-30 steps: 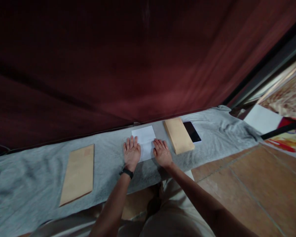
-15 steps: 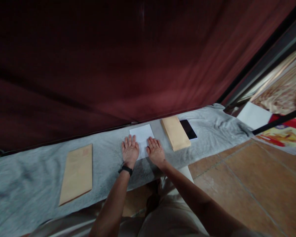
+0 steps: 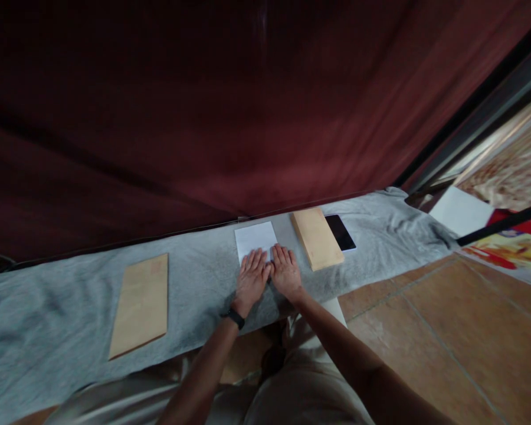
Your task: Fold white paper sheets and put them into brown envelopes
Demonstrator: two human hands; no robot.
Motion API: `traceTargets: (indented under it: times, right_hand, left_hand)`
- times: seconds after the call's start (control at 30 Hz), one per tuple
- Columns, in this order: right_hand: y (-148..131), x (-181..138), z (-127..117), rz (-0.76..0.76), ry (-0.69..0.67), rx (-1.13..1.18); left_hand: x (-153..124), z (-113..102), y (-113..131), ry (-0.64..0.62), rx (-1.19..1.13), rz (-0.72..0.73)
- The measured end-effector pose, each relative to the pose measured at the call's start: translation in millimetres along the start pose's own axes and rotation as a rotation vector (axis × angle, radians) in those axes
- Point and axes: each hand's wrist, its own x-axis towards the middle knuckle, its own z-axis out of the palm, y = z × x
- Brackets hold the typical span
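The left hand (image 3: 251,278) and right hand (image 3: 285,273) are lying flat and open, side by side, gripping nothing and pressing the near part of a white sheet (image 3: 254,237). Its far part is showing beyond the fingertips. It may be folded, but the view is too small to tell. It is looking thin, light and easily creased, best pinched at a free far corner. It is resting on a grey cloth (image 3: 194,277), a brown envelope (image 3: 317,238) just to its right.

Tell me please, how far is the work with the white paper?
Laid out already: the white paper lies flat on the grey cloth, between a single brown envelope and a brown envelope stack. In hand: left hand and right hand press its near part, side by side. Left, seemingly: the paper is in no envelope yet.
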Motion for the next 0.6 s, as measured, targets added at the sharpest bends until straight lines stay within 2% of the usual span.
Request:
traceTargets:
  times: [0.13,0.37,0.6]
  right_hand:
    - [2,-1,-2,-0.008,0.006,-0.005]
    - [7,-4,-5,-0.012,0.020,-0.014]
    - [14,-12,-5,-0.006,0.012,-0.035]
  left_hand:
    - [-13,2,7,-0.007,0.032,-0.040]
    - [-29,-5,-18,0.028,0.070,-0.179]
    - [-40,-4,-25,0.056,0.095,-0.231]
